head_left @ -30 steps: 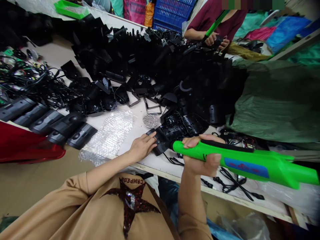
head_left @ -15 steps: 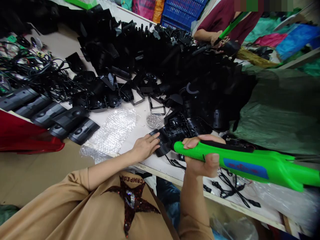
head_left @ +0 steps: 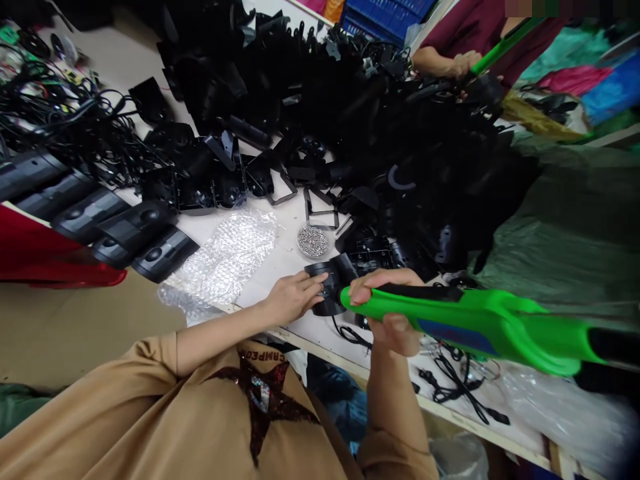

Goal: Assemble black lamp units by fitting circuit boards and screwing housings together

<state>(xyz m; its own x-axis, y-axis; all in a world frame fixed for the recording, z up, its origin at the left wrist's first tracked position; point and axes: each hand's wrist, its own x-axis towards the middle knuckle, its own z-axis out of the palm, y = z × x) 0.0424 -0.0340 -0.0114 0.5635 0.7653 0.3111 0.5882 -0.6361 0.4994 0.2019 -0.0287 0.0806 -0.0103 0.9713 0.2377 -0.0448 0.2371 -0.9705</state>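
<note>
- Left hand (head_left: 295, 298): fingers lie extended across a black plastic housing (head_left: 330, 287), with the thumb out of sight, so I cannot tell whether it is gripping or only pressing.
- Right hand (head_left: 387, 313): fingers wrap closed around a green handheld tool (head_left: 480, 327), whose nose points at the housing, just beside the left hand.
- The housing sits on the white bench (head_left: 280, 257), directly under the left fingers and close to the right hand. Whether the tool's nose touches it cannot be told.
- Progress, as judged from how things lie: only this one housing is in hand, while a large heap of black plastic parts (head_left: 320, 113) lies beyond both hands. A row of dark, finished-looking housings (head_left: 163, 253) lies well left of the left hand.
- Just beyond the hands sits a shallow dish of small metal pieces (head_left: 313, 240), with crumpled bubble wrap (head_left: 225, 257) beside the left hand.
- Tangled black cables (head_left: 50, 113) lie far left, and more black cables (head_left: 453, 380) lie below the right hand.
- The heap's edge crowds the housing on the far side, and a green sack (head_left: 575, 213) lies right of the right hand.
- Across the bench, a co-worker's hand (head_left: 463, 65) holds a second green tool (head_left: 505, 43).
</note>
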